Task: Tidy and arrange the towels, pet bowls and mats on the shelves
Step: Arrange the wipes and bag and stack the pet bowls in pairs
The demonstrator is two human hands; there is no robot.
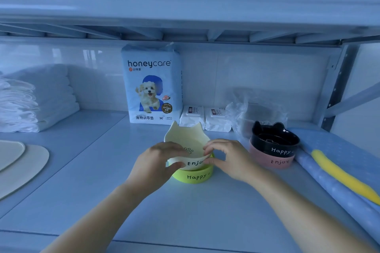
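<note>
A white cat-eared pet bowl [186, 137] marked "Enjoy" rests tilted inside a green bowl [194, 176] marked "Happy" at the shelf's middle. My left hand [158, 160] grips the white bowl's near left rim. My right hand [228, 158] pinches its near right rim. To the right, a black bowl [275, 141] sits nested in a pink bowl [269, 160]. Folded white towels [39, 96] are stacked at the back left. Pale flat mats [22, 162] lie at the left edge.
A honeycare training-pad bag [152, 86] stands against the back wall, with two white wipe packs [203, 117] and crumpled clear plastic [242, 113] beside it. A rolled blue dotted mat [337, 185] and a yellow strip [347, 178] lie at the right. A shelf board [185, 6] hangs close overhead.
</note>
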